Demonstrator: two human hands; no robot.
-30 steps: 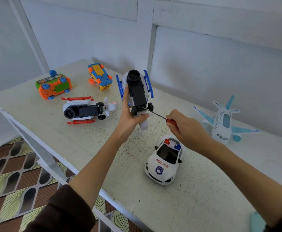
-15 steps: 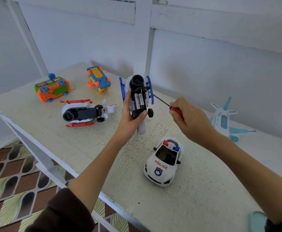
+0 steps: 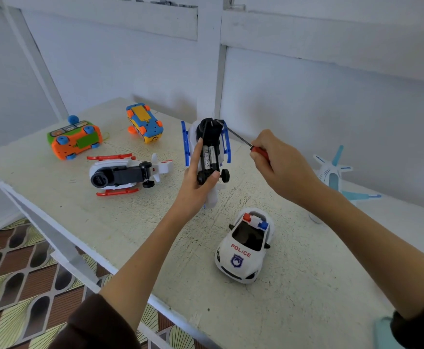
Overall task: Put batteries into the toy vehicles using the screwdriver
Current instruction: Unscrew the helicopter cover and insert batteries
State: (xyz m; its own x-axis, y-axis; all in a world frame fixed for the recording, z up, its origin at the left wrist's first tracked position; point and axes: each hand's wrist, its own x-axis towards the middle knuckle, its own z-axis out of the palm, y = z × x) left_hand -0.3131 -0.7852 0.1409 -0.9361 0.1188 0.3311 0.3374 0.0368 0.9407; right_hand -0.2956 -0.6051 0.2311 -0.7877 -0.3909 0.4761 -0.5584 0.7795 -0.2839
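Note:
My left hand (image 3: pixel 195 183) grips a white toy helicopter with blue skids (image 3: pixel 207 149), held belly-up above the table. Its battery bay is uncovered and two batteries (image 3: pixel 209 157) lie inside. My right hand (image 3: pixel 279 163) holds a red-handled screwdriver (image 3: pixel 241 140). The screwdriver's metal tip touches the top end of the black underside, near the lifted cover.
On the pale table (image 3: pixel 155 243) lie a red-skid helicopter (image 3: pixel 124 173) upside down, an orange-green car (image 3: pixel 74 138), a blue-yellow car (image 3: pixel 144 125), a police car (image 3: pixel 246 245) and a white-blue airplane (image 3: pixel 336 175). The table's front edge drops to a patterned floor (image 3: pixel 17 280).
The screwdriver tip moved from the lower end of the helicopter's underside up to its top end. The battery cover came open, showing the batteries.

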